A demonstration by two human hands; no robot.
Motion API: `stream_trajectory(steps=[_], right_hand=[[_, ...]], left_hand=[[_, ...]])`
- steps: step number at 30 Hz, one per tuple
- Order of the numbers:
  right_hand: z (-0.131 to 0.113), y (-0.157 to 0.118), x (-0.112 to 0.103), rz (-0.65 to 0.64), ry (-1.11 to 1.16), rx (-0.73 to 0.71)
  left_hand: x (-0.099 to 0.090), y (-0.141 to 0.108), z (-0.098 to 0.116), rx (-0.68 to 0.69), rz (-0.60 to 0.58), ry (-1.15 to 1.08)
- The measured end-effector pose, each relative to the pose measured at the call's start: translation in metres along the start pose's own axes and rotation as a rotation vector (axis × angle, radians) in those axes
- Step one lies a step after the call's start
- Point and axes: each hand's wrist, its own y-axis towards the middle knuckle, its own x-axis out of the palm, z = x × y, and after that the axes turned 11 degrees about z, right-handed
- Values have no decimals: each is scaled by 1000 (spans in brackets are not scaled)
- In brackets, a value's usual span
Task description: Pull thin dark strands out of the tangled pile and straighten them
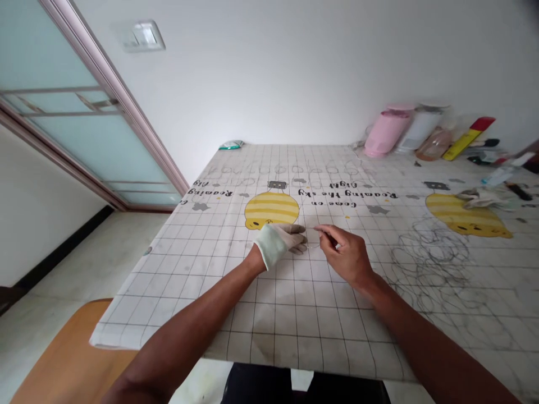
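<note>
White glove (272, 245) covers your left hand (287, 238), fingers pointing right, its grip unclear; your bare right hand (348, 255) is pinched closed, any held thing too fine to tell. Dark tangled strands (435, 252) lie on the table (168, 269), right of that nearer hand.

Strands, one tangle (438, 247): fine, dark, thread-like; loosely coiled into overlapping loops, densest at the far end, thinning toward the near side; lying flat on the tablecloth (290, 314), to the right of the right hand (346, 255). Rings, faint (280, 168): thin outlines, in loose rows across the tablecloth's far part; laid or printed, cannot tell. Strand at the right hand's pinched fingertips: too fine to confirm. Tablecloth: white, dark grid, yellow striped figures, lettering; spread flat.
</note>
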Motion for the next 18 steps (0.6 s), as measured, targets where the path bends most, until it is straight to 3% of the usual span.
stream_trajectory(steps=[7,14,18], right_hand=[[9,0,5,-15,-24,-22],[15,-5,12,-101,37,-61],[14,-3,9,-165,103,67]], left_hand=[[2,-7,9,6,-3,141],[-2,-4,3,24,-17,202],[-4,-6,3,21,-73,195]])
